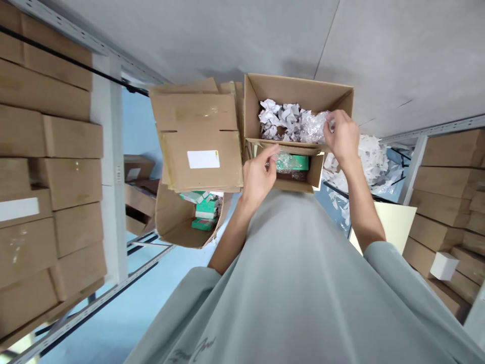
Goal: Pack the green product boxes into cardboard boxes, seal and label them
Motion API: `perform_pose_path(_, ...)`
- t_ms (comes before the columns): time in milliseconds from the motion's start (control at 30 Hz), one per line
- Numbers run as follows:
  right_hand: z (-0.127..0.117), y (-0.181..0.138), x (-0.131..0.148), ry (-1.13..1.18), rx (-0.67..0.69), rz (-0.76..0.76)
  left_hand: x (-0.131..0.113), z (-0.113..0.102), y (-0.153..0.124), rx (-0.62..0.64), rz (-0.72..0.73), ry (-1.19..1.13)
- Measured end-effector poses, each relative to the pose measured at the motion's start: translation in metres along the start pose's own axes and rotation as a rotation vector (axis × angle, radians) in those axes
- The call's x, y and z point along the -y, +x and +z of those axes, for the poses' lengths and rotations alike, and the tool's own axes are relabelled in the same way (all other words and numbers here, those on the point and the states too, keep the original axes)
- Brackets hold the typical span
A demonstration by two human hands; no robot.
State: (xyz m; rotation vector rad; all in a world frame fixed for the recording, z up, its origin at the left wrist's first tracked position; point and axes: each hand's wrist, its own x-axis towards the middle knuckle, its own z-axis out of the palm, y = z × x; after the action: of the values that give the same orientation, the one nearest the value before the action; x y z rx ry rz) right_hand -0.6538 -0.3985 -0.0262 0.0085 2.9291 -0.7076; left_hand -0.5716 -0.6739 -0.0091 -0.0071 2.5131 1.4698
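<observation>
Over the left rim of a small open carton (314, 172), my left hand (259, 174) is curled, thumb and fingers closed on a piece of clear bubble wrap (286, 162). That wrap lies across a green box (300, 162) inside the carton. My right hand (344, 136) reaches over the right end of a larger open carton (299, 83) just behind. Its thumb and fingers pinch a crumpled clump of clear bubble wrap (313, 127). Crumpled white paper (282, 117) fills the left part of that larger carton.
Flattened cardboard (200, 116) stands to the left, above an open carton (178, 222) with several green-and-white boxes (206, 210). White paper scraps (371, 156) are heaped at right. Shelves of stacked cartons flank both sides (76, 182) and a grey wall (227, 40) rises behind.
</observation>
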Motion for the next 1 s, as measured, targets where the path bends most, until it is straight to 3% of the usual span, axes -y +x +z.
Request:
perform_pose_path(133, -0.020, -0.070, 0.024, 0.365, -0.100, -0.069, -0.032, 0.012, -0.001, 0.134, 0.150, -0.255)
perform_pose_path(233, -0.010, -0.110, 0.041, 0.551, -0.094, -0.078, -0.036, 0.023, -0.002, 0.209, 0.082, -0.388)
perform_pose_path(400, 0.019, -0.149, 0.049, 0.557, 0.010, -0.084, 0.006, 0.047, -0.006, 0.184, -0.173, -0.498)
perform_pose_path(500, 0.034, -0.161, 0.047, 0.415, 0.113, -0.117, 0.030, 0.058, -0.011, 0.204, -0.219, -0.468)
perform_pose_path(633, 0.055, -0.150, 0.043, 0.184, 0.211, -0.112, 0.044, 0.053, -0.013, 0.235, -0.111, -0.161)
perform_pose_path(800, 0.087, -0.107, 0.052, -0.099, 0.349, 0.081, 0.073, 0.043, -0.003, 0.210, 0.016, 0.300)
perform_pose_path(900, 0.103, -0.085, 0.063, -0.190, 0.532, 0.123, 0.104, 0.058, 0.010, 0.355, 0.008, 0.418)
perform_pose_path(1000, 0.113, -0.071, 0.070, -0.253, 0.561, 0.083, 0.127, 0.077, 0.029, 0.462, -0.008, 0.483)
